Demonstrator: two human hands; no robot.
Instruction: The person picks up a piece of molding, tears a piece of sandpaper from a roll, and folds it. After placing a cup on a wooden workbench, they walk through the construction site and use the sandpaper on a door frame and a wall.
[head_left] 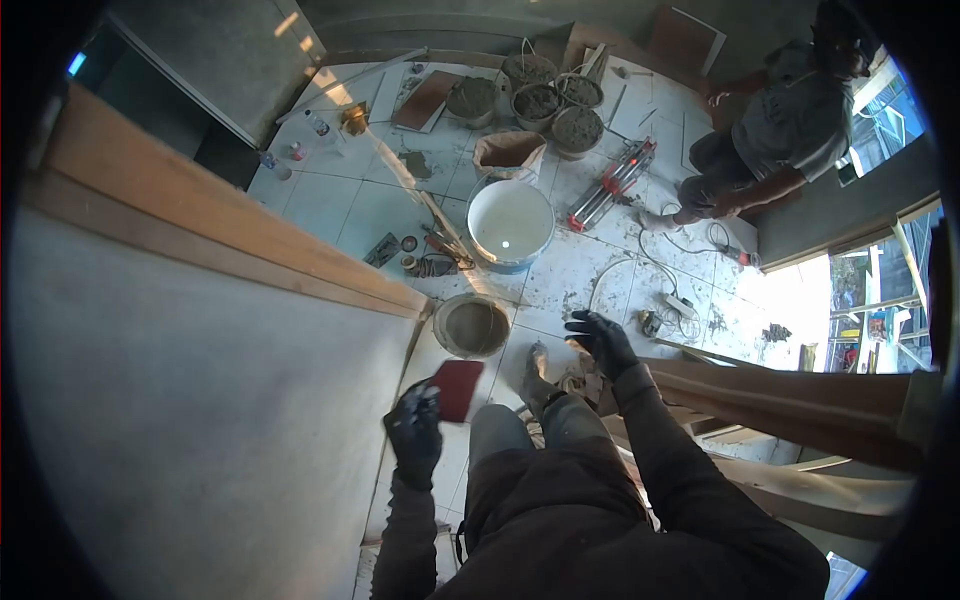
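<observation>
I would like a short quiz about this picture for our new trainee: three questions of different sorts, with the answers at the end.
1. Which hand holds the dark red flat piece?
A) left hand
B) right hand
C) both hands

2. True or false: the other person is at the left edge of the picture.

3. Which stands nearer to the camera wearer's legs: the large white bucket or the smaller round bucket?

Key:
1. A.
2. False; the other person is at the upper right.
3. The smaller round bucket.
</observation>
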